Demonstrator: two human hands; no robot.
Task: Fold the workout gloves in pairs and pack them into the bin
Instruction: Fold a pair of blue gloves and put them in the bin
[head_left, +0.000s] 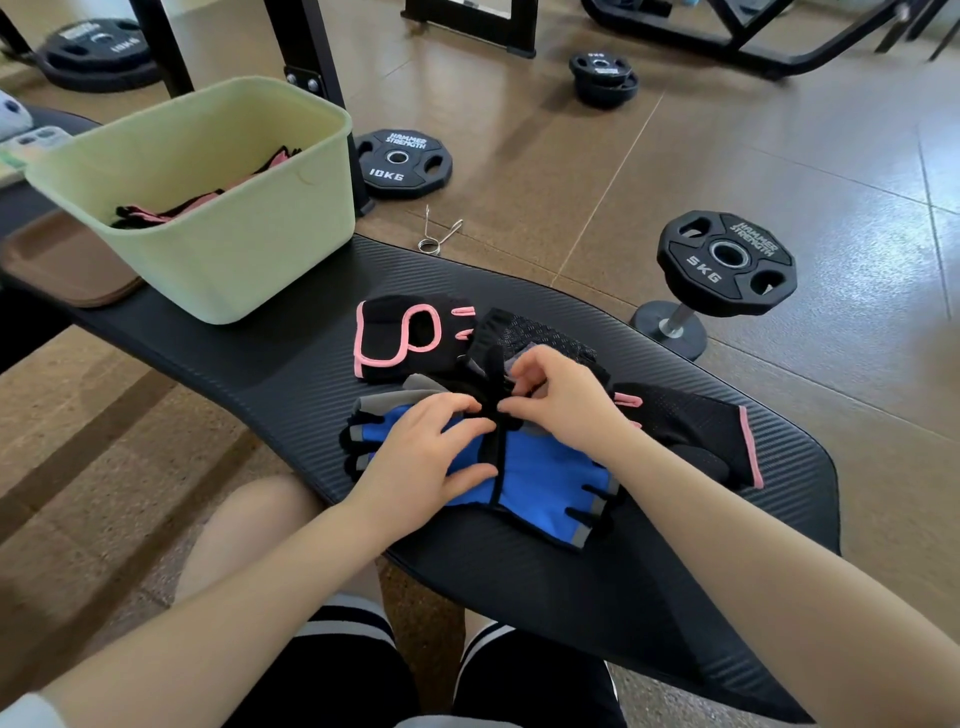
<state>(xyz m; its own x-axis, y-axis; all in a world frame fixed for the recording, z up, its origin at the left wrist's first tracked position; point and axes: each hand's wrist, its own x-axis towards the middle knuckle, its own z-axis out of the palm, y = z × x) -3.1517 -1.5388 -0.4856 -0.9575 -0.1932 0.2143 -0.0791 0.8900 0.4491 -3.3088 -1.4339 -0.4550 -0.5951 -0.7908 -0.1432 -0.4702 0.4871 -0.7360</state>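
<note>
Two blue gloves (540, 483) lie on the near part of the black bench pad (291, 364), apparently stacked as a pair, cuffs toward the middle. Left hand (421, 457) rests flat on the left blue glove, fingers straight, pressing it down. Right hand (561, 400) pinches a black strap (496, 379) at the cuff between thumb and fingertips; the exact hold is partly hidden by the knuckles.

One black-and-pink glove (400, 338) sits farther left, palm opening up. Its likely mate (706, 441) lies right of the blue pair, partly under the right forearm. A dark mesh glove (535, 332) lies just beyond the hands.

Green bin (208, 208) stands far left on the pad; pink-trimmed gloves (208, 200) are already inside. Judged: task partway, blue pair in hand, pink pair still to do.

Risks:
- Strap slips from the pinch; the fold would spring open.
- Blue gloves overlap the mesh glove; lifting the pair could drag it along.
- Pair sits close to the near pad edge; a careless pull toward the body could tip it to the floor.
- Mixing pairs is possible, since the pink gloves are split to either side.
</note>
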